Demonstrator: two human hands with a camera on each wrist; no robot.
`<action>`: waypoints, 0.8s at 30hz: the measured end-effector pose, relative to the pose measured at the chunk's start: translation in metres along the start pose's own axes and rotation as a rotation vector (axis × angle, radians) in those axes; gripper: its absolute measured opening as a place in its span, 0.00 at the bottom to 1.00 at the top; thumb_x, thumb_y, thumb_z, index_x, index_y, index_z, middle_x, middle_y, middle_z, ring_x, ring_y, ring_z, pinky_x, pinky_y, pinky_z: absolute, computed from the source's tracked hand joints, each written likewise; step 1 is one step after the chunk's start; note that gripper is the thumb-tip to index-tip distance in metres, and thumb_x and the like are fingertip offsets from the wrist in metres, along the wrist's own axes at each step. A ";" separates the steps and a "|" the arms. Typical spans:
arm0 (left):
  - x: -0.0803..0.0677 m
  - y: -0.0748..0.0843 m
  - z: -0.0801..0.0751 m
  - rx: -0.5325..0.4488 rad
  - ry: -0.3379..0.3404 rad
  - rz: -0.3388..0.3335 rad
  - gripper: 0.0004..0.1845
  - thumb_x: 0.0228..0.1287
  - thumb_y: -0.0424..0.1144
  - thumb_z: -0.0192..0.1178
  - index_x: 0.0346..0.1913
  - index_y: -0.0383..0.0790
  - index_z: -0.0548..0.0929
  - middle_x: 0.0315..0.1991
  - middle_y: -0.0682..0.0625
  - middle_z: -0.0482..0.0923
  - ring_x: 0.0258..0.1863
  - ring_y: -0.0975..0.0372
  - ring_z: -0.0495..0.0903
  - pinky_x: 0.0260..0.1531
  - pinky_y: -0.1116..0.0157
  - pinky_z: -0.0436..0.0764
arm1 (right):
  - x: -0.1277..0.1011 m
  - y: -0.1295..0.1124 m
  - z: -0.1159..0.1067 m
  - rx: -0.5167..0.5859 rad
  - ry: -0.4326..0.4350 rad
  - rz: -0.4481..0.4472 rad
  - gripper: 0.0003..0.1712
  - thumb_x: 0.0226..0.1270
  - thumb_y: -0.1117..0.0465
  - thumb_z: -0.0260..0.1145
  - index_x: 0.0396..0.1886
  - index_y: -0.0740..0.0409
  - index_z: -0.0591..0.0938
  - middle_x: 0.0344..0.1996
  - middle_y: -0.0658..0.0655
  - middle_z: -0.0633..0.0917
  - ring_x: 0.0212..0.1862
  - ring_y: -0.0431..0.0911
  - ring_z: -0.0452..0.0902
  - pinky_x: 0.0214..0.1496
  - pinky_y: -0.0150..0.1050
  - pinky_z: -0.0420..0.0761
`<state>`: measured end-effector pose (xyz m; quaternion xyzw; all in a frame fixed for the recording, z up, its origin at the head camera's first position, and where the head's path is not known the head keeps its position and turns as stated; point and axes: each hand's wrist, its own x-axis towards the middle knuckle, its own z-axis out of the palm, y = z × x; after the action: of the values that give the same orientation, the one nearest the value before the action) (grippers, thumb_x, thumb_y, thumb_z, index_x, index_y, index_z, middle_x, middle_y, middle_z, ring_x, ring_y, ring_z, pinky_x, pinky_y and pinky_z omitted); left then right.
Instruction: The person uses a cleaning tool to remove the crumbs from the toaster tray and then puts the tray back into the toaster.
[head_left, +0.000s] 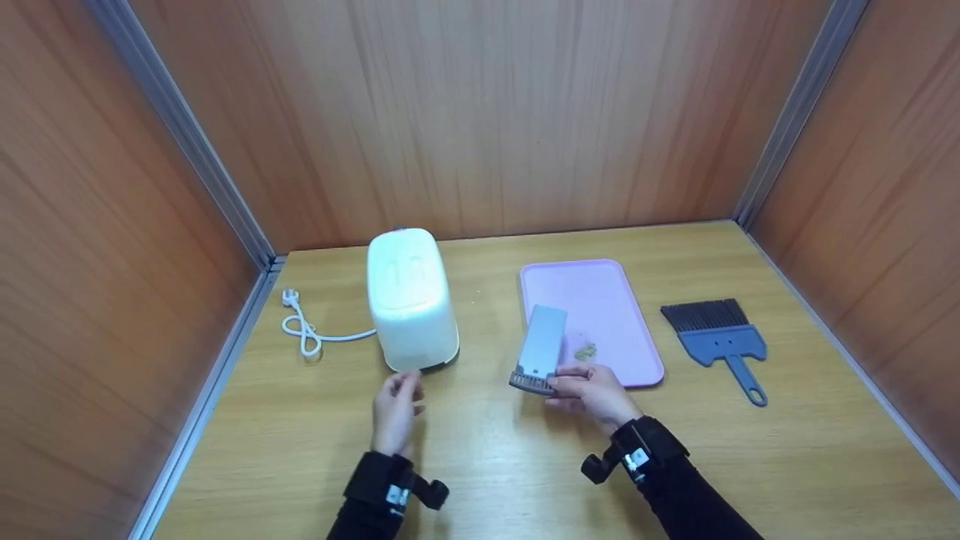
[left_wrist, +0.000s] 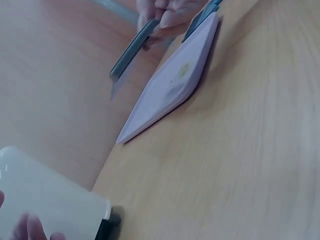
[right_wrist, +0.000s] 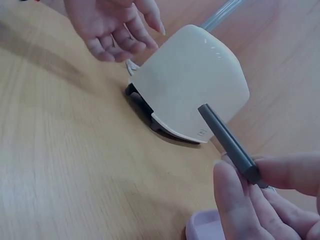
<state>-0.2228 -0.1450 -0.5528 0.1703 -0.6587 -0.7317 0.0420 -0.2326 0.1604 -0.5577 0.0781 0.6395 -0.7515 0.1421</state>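
My right hand (head_left: 581,386) pinches the ribbed handle end of a flat grey crumb tray (head_left: 541,346), holding it tilted over the near left edge of a pink tray (head_left: 600,289). A small heap of crumbs (head_left: 585,351) lies on the pink tray beside it. In the right wrist view my fingers (right_wrist: 250,200) clamp the grey crumb tray (right_wrist: 227,140) edge-on. My left hand (head_left: 400,397) hovers with relaxed fingers just in front of a white toaster (head_left: 411,300), holding nothing. The left hand (right_wrist: 112,25) hangs above the toaster (right_wrist: 195,85) in the right wrist view.
The toaster's white cord and plug (head_left: 301,330) lie coiled to its left. A blue hand brush (head_left: 720,334) lies right of the pink tray. Wooden walls close the table (head_left: 487,465) on three sides.
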 end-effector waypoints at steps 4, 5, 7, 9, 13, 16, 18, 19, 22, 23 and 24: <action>0.017 0.019 -0.024 -0.019 0.056 -0.001 0.11 0.84 0.42 0.53 0.46 0.35 0.76 0.37 0.50 0.75 0.39 0.59 0.74 0.42 0.65 0.76 | -0.001 0.001 0.000 0.007 -0.026 -0.004 0.23 0.72 0.72 0.69 0.61 0.80 0.76 0.48 0.64 0.85 0.41 0.46 0.88 0.49 0.38 0.90; 0.023 0.024 -0.030 -0.025 0.062 0.004 0.12 0.85 0.42 0.53 0.45 0.36 0.75 0.37 0.51 0.74 0.39 0.60 0.73 0.42 0.65 0.75 | -0.001 0.001 0.000 0.007 -0.034 -0.005 0.23 0.72 0.72 0.70 0.61 0.80 0.75 0.47 0.64 0.85 0.41 0.46 0.88 0.49 0.38 0.90; 0.034 0.034 -0.038 -0.024 0.064 0.019 0.12 0.85 0.43 0.52 0.46 0.36 0.74 0.39 0.51 0.75 0.41 0.60 0.74 0.43 0.65 0.76 | -0.002 0.002 0.001 0.003 -0.055 -0.012 0.23 0.72 0.72 0.69 0.61 0.81 0.75 0.47 0.63 0.85 0.41 0.45 0.88 0.49 0.38 0.90; 0.047 0.044 -0.045 0.000 0.042 0.031 0.16 0.86 0.45 0.50 0.54 0.32 0.74 0.46 0.47 0.77 0.49 0.58 0.74 0.48 0.63 0.77 | -0.003 0.003 0.002 -0.004 -0.076 -0.021 0.24 0.73 0.72 0.69 0.61 0.82 0.75 0.46 0.63 0.85 0.41 0.45 0.88 0.49 0.38 0.90; 0.070 0.061 -0.051 0.095 -0.048 0.009 0.31 0.88 0.52 0.44 0.76 0.28 0.65 0.70 0.36 0.69 0.67 0.49 0.69 0.67 0.54 0.73 | -0.007 0.004 0.004 -0.028 -0.106 -0.027 0.23 0.72 0.71 0.70 0.61 0.82 0.76 0.46 0.63 0.86 0.40 0.45 0.88 0.48 0.37 0.90; 0.083 0.074 -0.051 0.166 -0.108 -0.013 0.38 0.87 0.56 0.42 0.83 0.31 0.56 0.80 0.34 0.58 0.77 0.44 0.61 0.76 0.49 0.66 | -0.010 0.005 0.006 -0.047 -0.130 -0.018 0.23 0.72 0.71 0.70 0.60 0.81 0.76 0.46 0.63 0.87 0.40 0.45 0.88 0.48 0.38 0.90; 0.089 0.083 -0.048 0.216 -0.137 -0.020 0.40 0.86 0.59 0.43 0.85 0.34 0.53 0.84 0.36 0.53 0.80 0.44 0.57 0.79 0.48 0.63 | -0.011 0.005 0.007 -0.058 -0.137 -0.010 0.23 0.72 0.70 0.71 0.61 0.80 0.77 0.46 0.63 0.88 0.40 0.45 0.88 0.49 0.38 0.90; 0.093 0.087 -0.046 0.237 -0.149 -0.021 0.41 0.85 0.61 0.43 0.86 0.35 0.52 0.85 0.38 0.52 0.81 0.44 0.56 0.79 0.48 0.62 | -0.011 0.005 0.007 -0.063 -0.139 -0.008 0.23 0.72 0.70 0.71 0.61 0.80 0.77 0.46 0.63 0.88 0.41 0.45 0.88 0.49 0.38 0.90; 0.100 0.099 -0.040 0.280 -0.168 -0.026 0.44 0.84 0.63 0.45 0.87 0.37 0.50 0.86 0.40 0.48 0.84 0.46 0.51 0.80 0.48 0.60 | -0.013 0.005 0.005 -0.072 -0.143 -0.004 0.23 0.73 0.70 0.71 0.61 0.80 0.77 0.47 0.63 0.87 0.42 0.45 0.88 0.51 0.39 0.90; 0.103 0.102 -0.038 0.298 -0.173 -0.029 0.45 0.83 0.64 0.45 0.87 0.38 0.48 0.87 0.41 0.47 0.84 0.47 0.50 0.81 0.49 0.60 | -0.013 0.005 0.005 -0.073 -0.145 -0.004 0.23 0.73 0.70 0.70 0.61 0.80 0.77 0.47 0.63 0.87 0.43 0.46 0.88 0.51 0.39 0.90; 0.105 0.105 -0.036 0.312 -0.179 -0.032 0.45 0.83 0.64 0.45 0.87 0.38 0.48 0.87 0.41 0.46 0.85 0.48 0.49 0.81 0.49 0.59 | -0.013 0.005 0.004 -0.075 -0.146 -0.002 0.23 0.73 0.70 0.70 0.61 0.80 0.77 0.47 0.63 0.87 0.43 0.46 0.88 0.51 0.39 0.90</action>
<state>-0.3273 -0.2230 -0.4734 0.1194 -0.7626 -0.6333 -0.0552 -0.2181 0.1569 -0.5580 0.0169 0.6552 -0.7308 0.1905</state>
